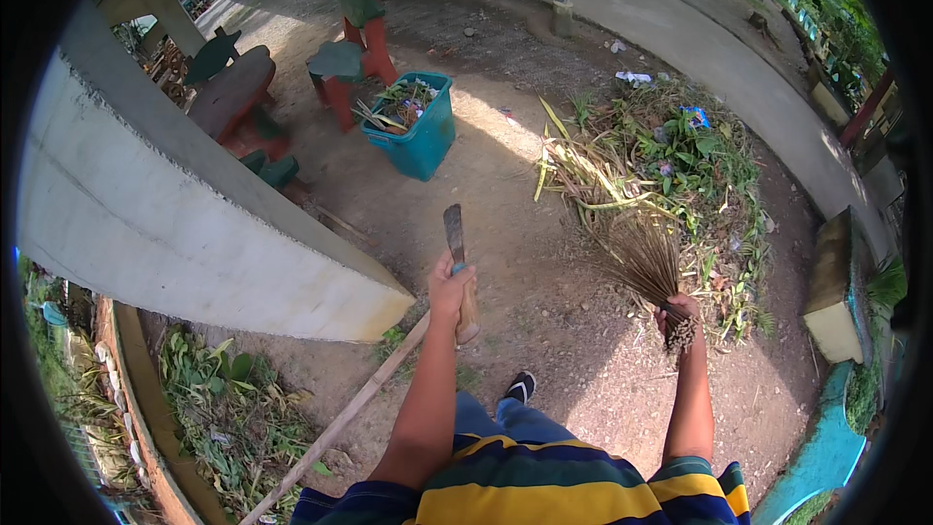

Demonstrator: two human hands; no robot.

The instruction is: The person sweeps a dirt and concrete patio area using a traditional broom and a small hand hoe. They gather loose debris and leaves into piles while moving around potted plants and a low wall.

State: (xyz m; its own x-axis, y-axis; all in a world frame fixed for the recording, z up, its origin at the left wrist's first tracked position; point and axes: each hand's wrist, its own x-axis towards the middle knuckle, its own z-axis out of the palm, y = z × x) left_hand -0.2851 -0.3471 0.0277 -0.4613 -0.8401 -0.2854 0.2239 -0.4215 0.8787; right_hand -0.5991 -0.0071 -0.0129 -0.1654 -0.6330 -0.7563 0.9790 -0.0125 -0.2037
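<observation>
My left hand [446, 286] grips a bolo knife by its thick wooden handle [468, 317]. The short dark blade [453, 227] points away from me, with a blue-green band where it meets the handle. My right hand [678, 313] is closed around the bound end of a stick broom [645, 255]. The broom's bristles fan out over the near left edge of a heap of cut leaves and weeds [692, 153]. A long wooden pole [350, 408] runs diagonally behind my left forearm; whether it touches anything there cannot be seen.
A teal plastic bin [419, 135] full of plant waste and litter stands ahead. Beyond it are red-and-green stools [339, 62] and a table [233, 91]. A concrete pillar [211, 233] rises on the left, near another leaf pile [233, 408]. A concrete path [678, 29] curves behind the heap.
</observation>
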